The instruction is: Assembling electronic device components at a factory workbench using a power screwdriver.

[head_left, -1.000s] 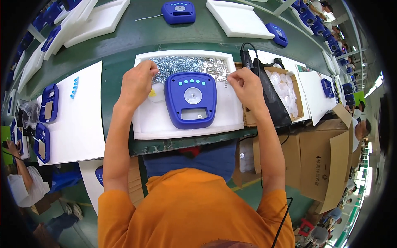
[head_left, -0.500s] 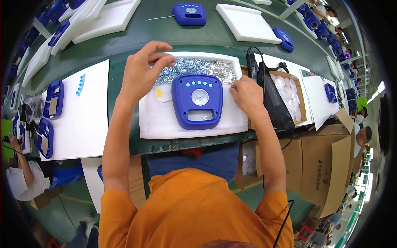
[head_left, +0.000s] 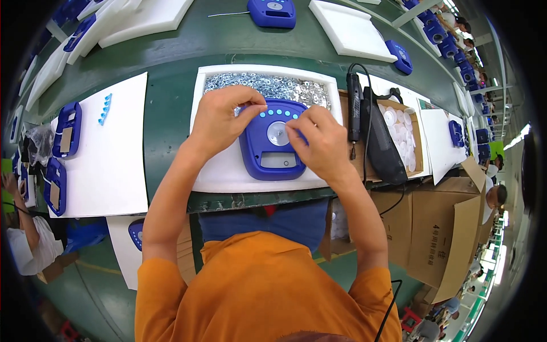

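A blue plastic housing (head_left: 254, 149) lies on the white foam tray in front of me. It has a row of light-blue buttons near its far edge, a clear round disc (head_left: 278, 133) in its middle and a rectangular opening near me. Over the housing's far left corner is my left hand (head_left: 223, 117), thumb and forefinger pinched together. My right hand (head_left: 320, 141) hovers at the housing's right side, its fingers closed with the tips beside the disc. Whatever either pinch holds is too small to make out. Small metal nuts and washers (head_left: 273, 85) fill the tray's far part.
The white foam tray (head_left: 219, 181) rests on the green bench. To its right are a black corded electric screwdriver (head_left: 353, 108), a black pouch (head_left: 383, 145) and a carton of clear discs (head_left: 402, 137). Blue housings (head_left: 70, 130) sit on a white board at left. Other people work nearby.
My left hand has come down from over the metal parts to the housing's far left corner. My right hand has moved left from the tray's right edge to beside the disc.
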`<state>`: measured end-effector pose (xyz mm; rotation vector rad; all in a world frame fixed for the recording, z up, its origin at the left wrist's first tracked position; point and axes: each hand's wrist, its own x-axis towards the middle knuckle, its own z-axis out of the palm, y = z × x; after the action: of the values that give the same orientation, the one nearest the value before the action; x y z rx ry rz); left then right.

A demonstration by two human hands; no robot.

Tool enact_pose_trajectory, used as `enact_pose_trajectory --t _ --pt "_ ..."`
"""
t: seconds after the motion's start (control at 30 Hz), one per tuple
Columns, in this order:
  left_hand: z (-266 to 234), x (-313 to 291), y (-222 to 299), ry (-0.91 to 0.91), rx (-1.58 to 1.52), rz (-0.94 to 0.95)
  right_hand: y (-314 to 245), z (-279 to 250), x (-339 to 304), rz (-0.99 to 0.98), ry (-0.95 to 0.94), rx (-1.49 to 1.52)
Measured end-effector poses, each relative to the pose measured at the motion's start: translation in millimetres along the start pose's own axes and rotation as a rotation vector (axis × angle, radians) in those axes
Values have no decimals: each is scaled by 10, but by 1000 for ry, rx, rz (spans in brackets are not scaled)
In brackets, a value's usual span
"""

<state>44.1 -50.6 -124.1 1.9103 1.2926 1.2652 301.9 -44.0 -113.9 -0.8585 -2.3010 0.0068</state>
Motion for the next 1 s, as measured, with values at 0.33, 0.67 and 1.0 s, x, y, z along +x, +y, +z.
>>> enact_pose_trajectory --t 0.33,0.67,1.0 --pt "118 -21 16 -69 126 265 31 36 -100 -176 -122 -71" --pt "288 -57 -46 -146 325 552 55 -162 -279 -32 29 17" --pt "243 -79 -14 -192 430 625 65 -139 -349 -13 30 57"
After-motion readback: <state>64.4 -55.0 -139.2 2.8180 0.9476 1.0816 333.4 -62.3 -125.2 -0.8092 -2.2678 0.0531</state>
